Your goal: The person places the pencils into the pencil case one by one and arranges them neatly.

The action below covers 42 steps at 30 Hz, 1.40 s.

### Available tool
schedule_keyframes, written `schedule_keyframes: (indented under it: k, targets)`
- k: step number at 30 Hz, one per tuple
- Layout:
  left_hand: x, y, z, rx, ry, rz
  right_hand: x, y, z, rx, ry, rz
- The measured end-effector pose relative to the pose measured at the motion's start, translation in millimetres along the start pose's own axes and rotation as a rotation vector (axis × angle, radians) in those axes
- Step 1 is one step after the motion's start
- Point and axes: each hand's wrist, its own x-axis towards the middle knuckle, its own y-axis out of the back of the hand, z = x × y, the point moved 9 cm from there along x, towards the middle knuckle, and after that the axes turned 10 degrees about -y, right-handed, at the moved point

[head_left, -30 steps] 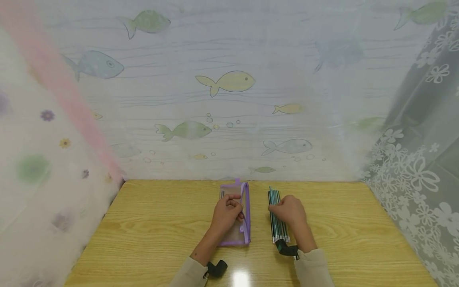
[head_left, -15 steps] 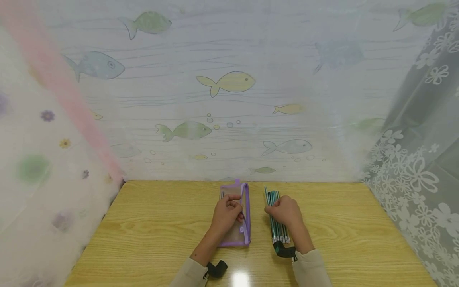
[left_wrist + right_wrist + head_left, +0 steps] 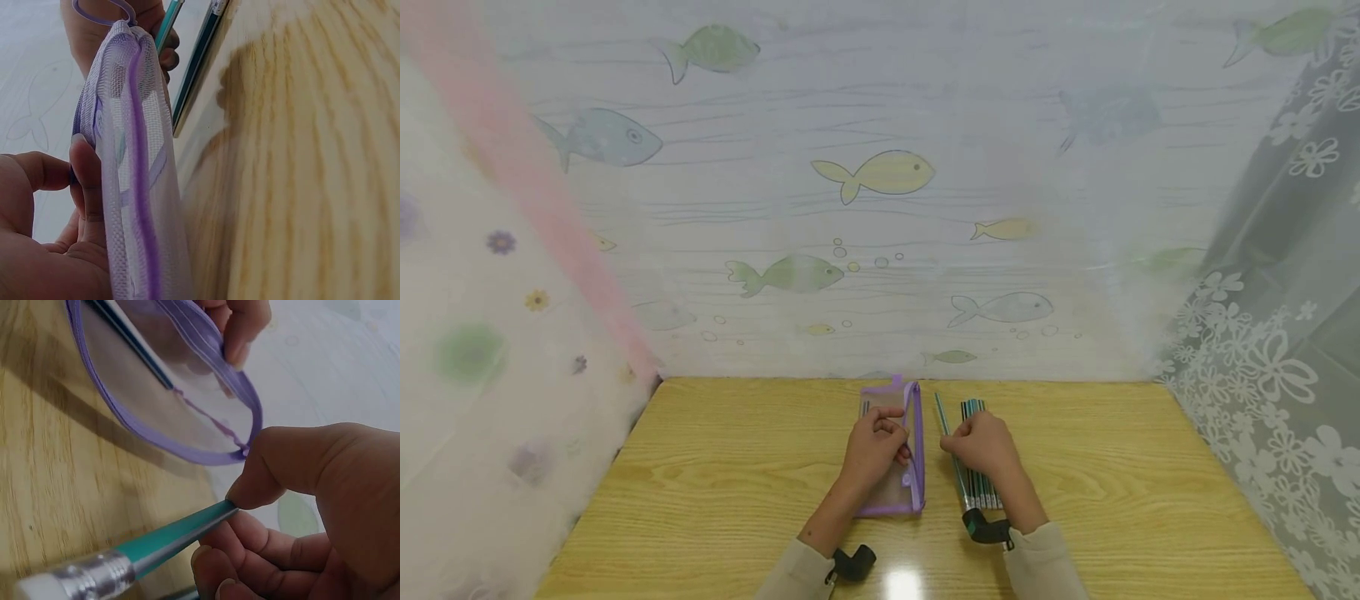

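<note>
A mesh zipper pouch with purple edging lies upper middle of the table in the head view. My left hand pinches one edge of its mouth between thumb and finger, holding it apart from the other edge. In the right wrist view, the gaping mouth shows a dark pencil inside. My right hand pinches a teal pencil with a silver ferrule and white eraser, just right of the pouch. Several more pencils lie in a row on the table, partly hidden beneath that hand.
The wooden table runs back to a curtain printed with fish. A black wrist camera mount sits by the left sleeve, and another mount overlaps the pencils' near ends. Lace flowers hang at the right.
My right hand has moved left, drawing one teal pencil away from the row toward the pouch. The left hand and pouch have stayed in place.
</note>
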Motion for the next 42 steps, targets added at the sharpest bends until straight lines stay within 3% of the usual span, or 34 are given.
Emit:
schedule_keyframes:
  k: [20, 27, 42]
  targets:
    - [1.2, -1.2, 2.4, 0.003, 0.0, -0.001, -1.0, -18.8, -14.6, 0.088, 0.053, -0.012]
    - [0.7, -1.6, 1.8, 0.0, 0.005, -0.001, -1.6, -25.6, -15.0, 0.125, 0.035, -0.028]
    - [-0.6, -5.0, 2.0, 0.003, 0.012, -0.01, -1.7, -23.8, -16.5, 0.184, 0.001, 0.029]
